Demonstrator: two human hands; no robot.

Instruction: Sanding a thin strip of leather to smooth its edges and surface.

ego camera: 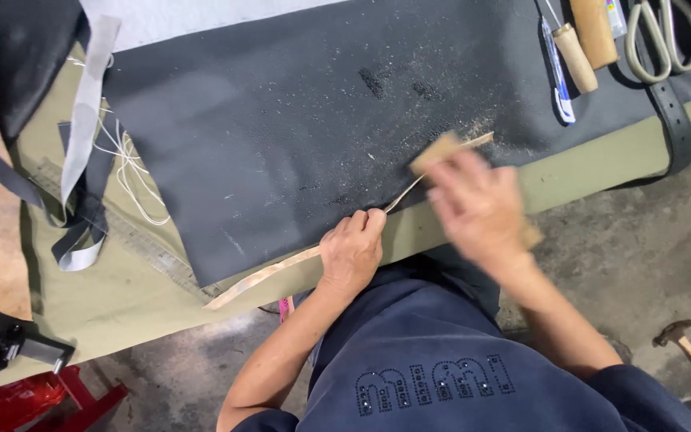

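Pressing down at the centre of the frame, the left hand [351,252] lies flat, fingers together and not clamped on anything, pinning a thin tan strip [261,276] that runs along the lower edge of a dark grey sheet [281,120]. The right hand [477,204], blurred with motion just right of centre, is closed around a small tan block [437,152] set against the strip's upper end. Pale dust and crumbs [409,132] scattered over the sheet near the block suggest that this stretch has already been rubbed; the lower left length of the strip looks cleaner, so more may remain there, though I cannot be sure. Both forearms reach up from the bottom of the frame, elbows bent, the left wrist cocked back. Under the sheet lies olive cloth [121,288]. Scissors [665,36] and wooden-handled tools [585,40] sit at the upper right, and a hammer [689,348] rests on the concrete floor [625,264] at the lower right.
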